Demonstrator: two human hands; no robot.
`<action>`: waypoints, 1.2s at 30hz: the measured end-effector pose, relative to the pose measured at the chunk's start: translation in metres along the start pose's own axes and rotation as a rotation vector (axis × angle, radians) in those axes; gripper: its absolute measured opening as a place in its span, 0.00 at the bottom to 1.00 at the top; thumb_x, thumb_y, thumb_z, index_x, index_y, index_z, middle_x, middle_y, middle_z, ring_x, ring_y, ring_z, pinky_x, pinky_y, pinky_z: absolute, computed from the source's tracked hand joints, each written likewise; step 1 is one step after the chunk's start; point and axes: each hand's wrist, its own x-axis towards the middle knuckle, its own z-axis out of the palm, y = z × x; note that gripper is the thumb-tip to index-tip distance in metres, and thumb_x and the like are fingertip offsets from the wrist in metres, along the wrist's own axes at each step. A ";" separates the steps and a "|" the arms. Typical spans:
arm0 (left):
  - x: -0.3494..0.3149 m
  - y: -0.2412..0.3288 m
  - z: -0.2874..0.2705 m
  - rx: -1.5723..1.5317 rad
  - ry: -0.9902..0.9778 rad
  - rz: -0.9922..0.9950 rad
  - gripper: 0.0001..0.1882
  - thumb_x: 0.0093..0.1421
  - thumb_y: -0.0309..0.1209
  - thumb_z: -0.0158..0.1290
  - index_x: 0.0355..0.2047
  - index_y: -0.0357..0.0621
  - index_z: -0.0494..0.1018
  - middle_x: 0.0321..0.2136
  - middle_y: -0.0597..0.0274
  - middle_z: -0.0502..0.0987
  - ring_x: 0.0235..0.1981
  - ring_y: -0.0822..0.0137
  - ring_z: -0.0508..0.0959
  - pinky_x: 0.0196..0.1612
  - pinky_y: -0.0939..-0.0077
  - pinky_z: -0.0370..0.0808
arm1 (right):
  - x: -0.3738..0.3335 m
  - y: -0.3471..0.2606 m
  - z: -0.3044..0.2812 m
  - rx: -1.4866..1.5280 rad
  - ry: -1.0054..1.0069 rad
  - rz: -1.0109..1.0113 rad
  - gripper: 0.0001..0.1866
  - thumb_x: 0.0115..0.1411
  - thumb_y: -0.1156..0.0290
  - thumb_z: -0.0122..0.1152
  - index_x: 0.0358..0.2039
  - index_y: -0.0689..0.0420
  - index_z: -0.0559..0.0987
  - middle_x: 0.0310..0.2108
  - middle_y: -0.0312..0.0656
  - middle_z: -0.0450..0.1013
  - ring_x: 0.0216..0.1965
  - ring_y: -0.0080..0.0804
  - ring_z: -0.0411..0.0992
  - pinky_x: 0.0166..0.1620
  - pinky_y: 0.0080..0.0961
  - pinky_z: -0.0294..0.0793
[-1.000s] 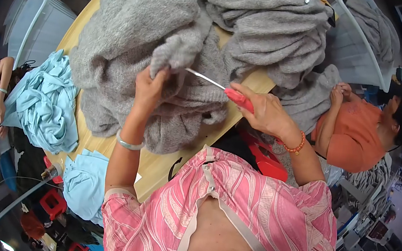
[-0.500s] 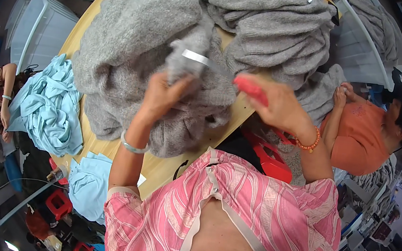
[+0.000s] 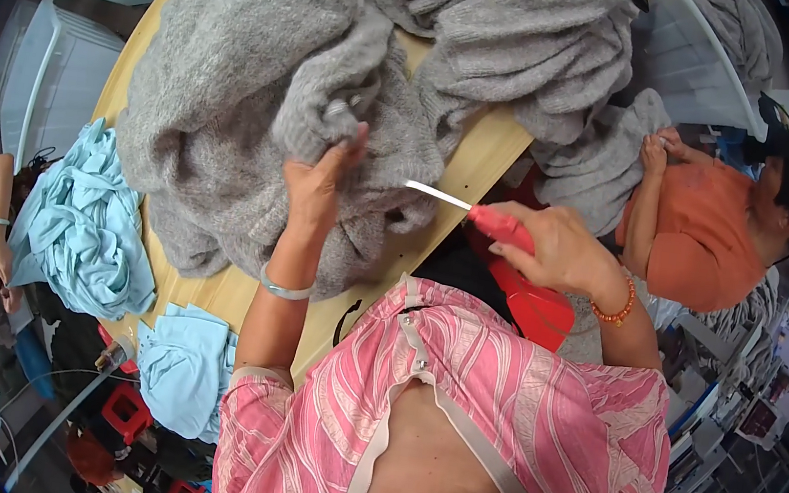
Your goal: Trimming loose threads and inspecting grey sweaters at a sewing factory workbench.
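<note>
A big heap of fuzzy grey knit fabric (image 3: 230, 59) covers much of the round wooden table. My left hand (image 3: 316, 186) is closed on a bunched fold of that knit, and the fingertips are slightly smeared by motion. My right hand (image 3: 557, 250), over the table's near right edge, grips a red-handled tool (image 3: 503, 228). Its slim bright blade points left toward the knit, apart from my left hand. Whether it is a pair of scissors or a single blade, I cannot tell.
More grey knit (image 3: 537, 47) lies at the back right. Light blue fabric (image 3: 87, 224) hangs at the left edge beside a folded blue stack (image 3: 184, 359). Clear plastic bins (image 3: 70, 79) stand around. A co-worker in orange (image 3: 697, 230) handles grey knit at right; another person is far left.
The red-handled tool has drawn away from the knit, downward and right, and its blade now shows plainly. My left hand keeps its hold on the fold. The whole view has shifted a little.
</note>
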 end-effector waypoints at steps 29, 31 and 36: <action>0.132 0.093 0.018 1.644 0.377 0.445 0.36 0.50 0.49 0.60 0.59 0.60 0.63 0.63 0.39 0.48 0.60 0.33 0.53 0.58 0.43 0.57 | 0.118 0.017 -0.030 0.007 0.302 -0.028 0.20 0.55 0.60 0.57 0.46 0.57 0.73 0.31 0.55 0.75 0.38 0.56 0.73 0.44 0.44 0.70; 0.146 0.081 -0.001 1.696 0.423 0.502 0.34 0.51 0.47 0.59 0.59 0.59 0.64 0.62 0.41 0.52 0.59 0.35 0.56 0.56 0.44 0.59 | 0.131 0.018 -0.035 -0.013 0.305 -0.059 0.21 0.55 0.60 0.57 0.46 0.58 0.73 0.31 0.55 0.75 0.38 0.56 0.73 0.45 0.45 0.70; 0.158 0.077 -0.018 1.671 0.467 0.550 0.25 0.57 0.44 0.52 0.55 0.60 0.69 0.58 0.53 0.64 0.62 0.47 0.56 0.56 0.46 0.59 | 0.155 0.008 -0.056 -0.043 0.255 -0.098 0.19 0.55 0.59 0.57 0.42 0.59 0.73 0.30 0.56 0.75 0.36 0.56 0.73 0.43 0.45 0.71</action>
